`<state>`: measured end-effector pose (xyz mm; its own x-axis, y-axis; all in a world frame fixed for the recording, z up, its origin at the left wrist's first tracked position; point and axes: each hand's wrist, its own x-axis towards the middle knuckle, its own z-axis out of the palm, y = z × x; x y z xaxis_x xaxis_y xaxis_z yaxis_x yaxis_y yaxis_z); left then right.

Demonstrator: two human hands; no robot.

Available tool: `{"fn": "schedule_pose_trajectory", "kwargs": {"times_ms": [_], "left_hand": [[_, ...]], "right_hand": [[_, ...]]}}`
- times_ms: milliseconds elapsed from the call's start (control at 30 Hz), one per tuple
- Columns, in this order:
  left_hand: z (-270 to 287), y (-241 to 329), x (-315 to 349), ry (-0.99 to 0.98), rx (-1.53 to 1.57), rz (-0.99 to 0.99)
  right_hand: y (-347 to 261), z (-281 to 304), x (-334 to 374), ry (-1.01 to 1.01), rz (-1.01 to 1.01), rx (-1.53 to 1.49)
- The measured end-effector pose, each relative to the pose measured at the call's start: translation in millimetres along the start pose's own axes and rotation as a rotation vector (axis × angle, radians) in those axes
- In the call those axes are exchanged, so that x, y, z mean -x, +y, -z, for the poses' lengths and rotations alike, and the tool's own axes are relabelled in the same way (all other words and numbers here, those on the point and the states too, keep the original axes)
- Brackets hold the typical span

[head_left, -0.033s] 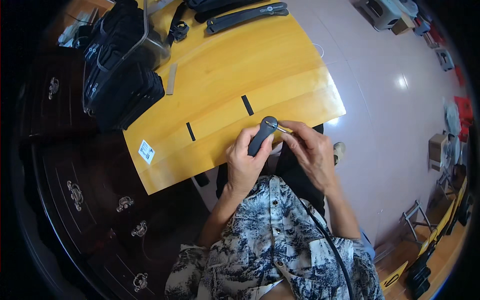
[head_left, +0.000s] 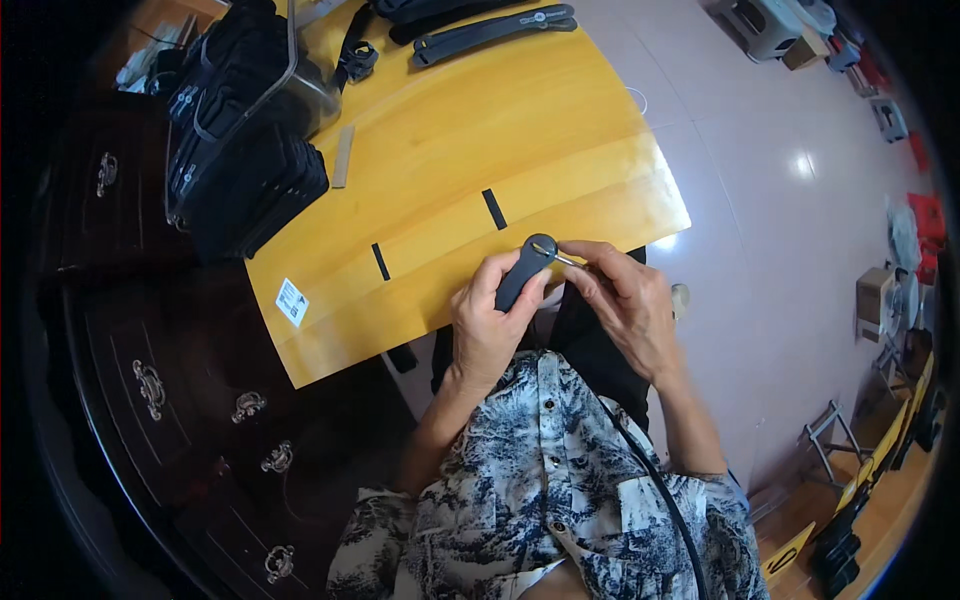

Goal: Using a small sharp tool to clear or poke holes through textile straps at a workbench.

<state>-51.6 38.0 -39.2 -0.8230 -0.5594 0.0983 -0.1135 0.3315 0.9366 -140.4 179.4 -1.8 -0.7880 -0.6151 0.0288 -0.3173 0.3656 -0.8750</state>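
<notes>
Between the fingers and thumb of my left hand (head_left: 482,335) is a dark grey, handle-like piece (head_left: 517,282) with a rounded end and a slot in it. My right hand (head_left: 632,305) pinches a thin metal rod (head_left: 566,260), whose tip meets the slotted end. Both hands are just over the near edge of the yellow table (head_left: 420,150). How deep the rod goes in cannot be made out. Beyond the hands, two short black strips (head_left: 495,210) lie apart on the tabletop.
Black, strap-like goods (head_left: 270,185) are stacked in and beside a clear bin (head_left: 318,105) at the far left. A grey strap (head_left: 495,35) lies along the back. A flat tan strip (head_left: 343,157) and a white label (head_left: 292,302) are on the table. Dark drawers (head_left: 150,390) stand to the left.
</notes>
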Motion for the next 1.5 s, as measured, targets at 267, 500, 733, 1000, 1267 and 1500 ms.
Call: {"fn": "schedule_pose_trajectory", "kwargs": {"times_ms": [267, 500, 733, 1000, 1267, 1500], "left_hand": [[13, 7, 0, -0.035, -0.143, -0.181], [25, 19, -7, -0.102, -0.139, -0.177], [32, 11, -8, -0.155, -0.017, -0.142], [49, 16, -16, -0.448, -0.013, -0.107], [58, 20, -18, -0.621, 0.091, -0.049], [56, 41, -24, -0.511, -0.193, -0.28]], "right_hand": [[-4, 25, -13, -0.234, 0.082, 0.053], [-17, 24, -13, -0.194, 0.237, 0.327], [-4, 22, -9, -0.217, 0.149, 0.092], [-18, 35, -16, -0.282, 0.289, 0.2], [-1, 27, -8, -0.401, 0.276, -0.054], [-26, 38, 6, -0.212, 0.373, 0.171]]}}
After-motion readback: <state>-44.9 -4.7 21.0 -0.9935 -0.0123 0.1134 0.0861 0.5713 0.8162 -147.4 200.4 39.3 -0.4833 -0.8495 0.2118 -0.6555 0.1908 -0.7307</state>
